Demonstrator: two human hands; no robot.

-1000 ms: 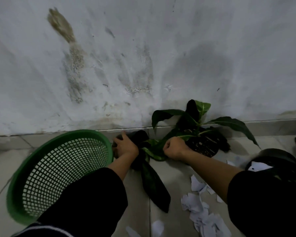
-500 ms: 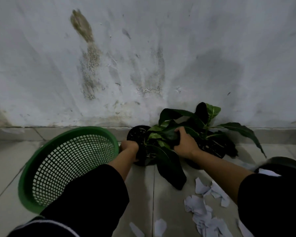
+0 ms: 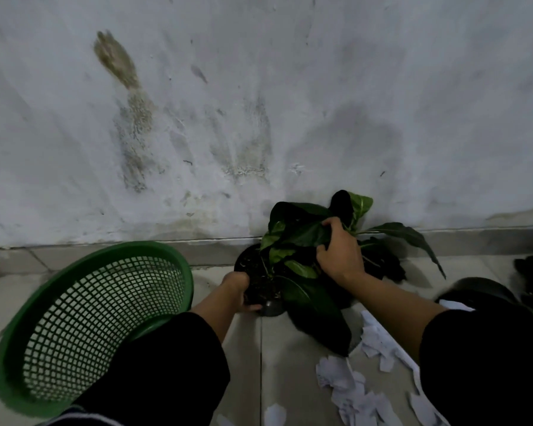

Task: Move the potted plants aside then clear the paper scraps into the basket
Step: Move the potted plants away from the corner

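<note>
Change since earlier: the right hand (image 3: 340,256) has gone from the near rim of the pot up into the leaves, and the plant (image 3: 293,241) now stands more upright against the wall (image 3: 259,118); the left hand (image 3: 239,290) has slid down to the pot's near left side.
Left grip: curled around the lower edge of the black pot (image 3: 268,302), thumb under it, grasping the pot.
Right grip: fingers clenched on a bunch of dark leaves, just above and to the right of the left grip.
Plant position: on the floor (image 3: 274,364) at the base of the wall, between the two grips; a second plant (image 3: 382,262) sits just behind the right grip.
Basket: the green basket (image 3: 90,318) lies tipped on its side, just left of the left grip, mouth toward the camera.
Scraps: white paper scraps (image 3: 351,385) lie on the floor below the right grip, near the right sleeve (image 3: 486,364); none are in the basket.
Stage: plants probably not yet fully aside; scrap clearing not begun.
Risk: pulling by the leaves could tear them or tip the pot, spilling soil onto the scraps.
Risk: the pot, gripped low on one side, could roll.
</note>
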